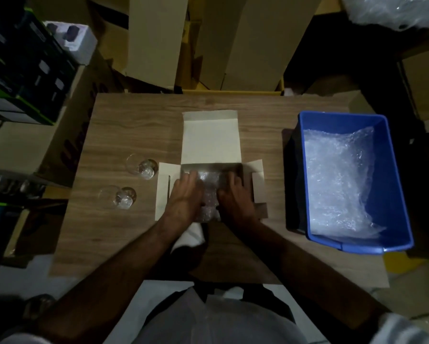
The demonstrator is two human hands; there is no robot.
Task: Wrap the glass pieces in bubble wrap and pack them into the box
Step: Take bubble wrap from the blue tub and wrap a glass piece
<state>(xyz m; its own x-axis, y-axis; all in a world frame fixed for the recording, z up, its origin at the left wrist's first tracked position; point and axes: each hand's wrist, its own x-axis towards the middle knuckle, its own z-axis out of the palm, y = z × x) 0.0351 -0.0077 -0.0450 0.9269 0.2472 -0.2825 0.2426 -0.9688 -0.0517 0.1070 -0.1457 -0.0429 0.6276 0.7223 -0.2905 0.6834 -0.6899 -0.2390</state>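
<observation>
Head view: both hands down in the box

You had your left hand point(186, 194) and right hand point(235, 197), fingers spread flat, pressing a bubble-wrapped bundle point(208, 192) inside the open box point(211, 137). Two bare glasses point(142, 166) lay left of it on the table point(124, 135).

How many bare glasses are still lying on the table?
2. One glass lies left of the box; the other glass lies nearer the person, further left. A wrapped bundle under both hands may hide another.
</observation>
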